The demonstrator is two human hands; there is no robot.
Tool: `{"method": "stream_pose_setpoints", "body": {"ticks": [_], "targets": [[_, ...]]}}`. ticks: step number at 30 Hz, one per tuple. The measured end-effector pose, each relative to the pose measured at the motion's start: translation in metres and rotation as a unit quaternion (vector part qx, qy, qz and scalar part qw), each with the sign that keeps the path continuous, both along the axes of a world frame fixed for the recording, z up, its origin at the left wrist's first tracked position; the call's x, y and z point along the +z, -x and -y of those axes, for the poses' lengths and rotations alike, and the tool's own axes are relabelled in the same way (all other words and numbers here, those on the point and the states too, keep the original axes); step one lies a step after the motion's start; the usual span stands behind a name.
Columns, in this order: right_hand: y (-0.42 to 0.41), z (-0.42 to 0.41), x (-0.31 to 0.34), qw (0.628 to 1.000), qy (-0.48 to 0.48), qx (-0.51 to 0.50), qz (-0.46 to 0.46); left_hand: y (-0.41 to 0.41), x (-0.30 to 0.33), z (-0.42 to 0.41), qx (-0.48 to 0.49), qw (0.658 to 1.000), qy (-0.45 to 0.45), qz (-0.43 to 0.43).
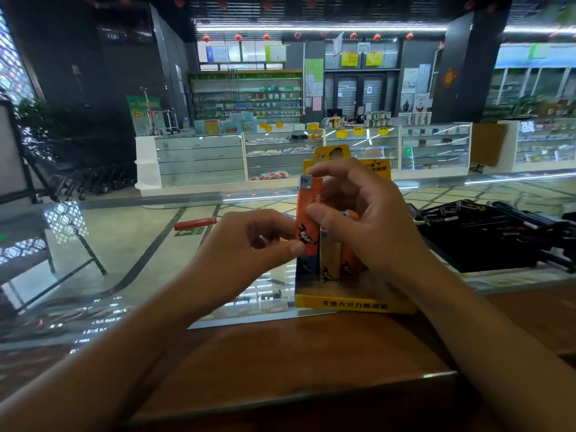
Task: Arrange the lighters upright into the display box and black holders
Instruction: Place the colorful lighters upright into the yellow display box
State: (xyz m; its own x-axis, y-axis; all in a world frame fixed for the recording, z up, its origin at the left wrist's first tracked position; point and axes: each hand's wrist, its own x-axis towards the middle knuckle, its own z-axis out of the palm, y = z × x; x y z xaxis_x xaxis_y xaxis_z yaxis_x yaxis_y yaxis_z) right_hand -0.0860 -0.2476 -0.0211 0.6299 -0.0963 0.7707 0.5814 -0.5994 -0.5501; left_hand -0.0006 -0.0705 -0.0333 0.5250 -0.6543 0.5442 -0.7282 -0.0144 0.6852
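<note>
A yellow display box point(353, 304) stands on the glass counter with several lighters upright inside, among them a pale one point(329, 257) and an orange one point(349, 263). An orange lighter point(307, 213) is held upright over the box's left side. My left hand point(265, 238) pinches its lower end with thumb and fingers. My right hand point(361, 213) grips its upper part from the right, thumb on the face. A red lighter point(195, 224) lies flat on the glass to the left. The black holders point(492, 232) with dark lighters sit at the right.
The counter has a glass top and a wooden edge point(296, 353) near me. Beyond the counter are glass shop showcases point(280, 157) and shelves. A stand with a frame is at the far left.
</note>
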Motion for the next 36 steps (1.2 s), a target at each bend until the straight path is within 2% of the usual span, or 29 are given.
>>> {"method": "stream_pose_setpoints", "body": {"ticks": [4,7,10,14,16,26,30,36], "targets": [[0.002,0.006,0.003,1.000,-0.022,-0.012,0.016,-0.007,-0.002,-0.001,0.004,1.000,0.020,-0.021],[0.006,0.017,0.007,0.995,-0.090,-0.021,0.033,-0.015,-0.006,-0.002,0.023,0.999,-0.001,-0.025],[0.012,0.034,0.008,0.985,-0.159,-0.030,0.056,-0.017,-0.016,-0.002,0.037,0.997,-0.067,-0.033],[0.025,0.054,0.003,0.981,-0.171,-0.082,0.051,-0.015,-0.025,0.001,0.008,0.978,-0.207,-0.025],[0.031,0.062,0.001,0.982,-0.151,-0.109,0.041,-0.014,-0.025,0.002,-0.005,0.968,-0.249,0.001],[0.043,0.047,-0.020,0.991,0.024,-0.132,-0.022,-0.007,-0.019,0.003,-0.012,0.964,-0.264,0.001],[0.039,0.039,-0.026,0.983,0.111,-0.144,-0.026,-0.009,-0.020,0.002,-0.009,0.964,-0.266,0.009],[0.036,0.040,-0.032,0.967,0.188,-0.173,-0.027,-0.011,-0.021,0.003,-0.006,0.963,-0.269,0.014]]}}
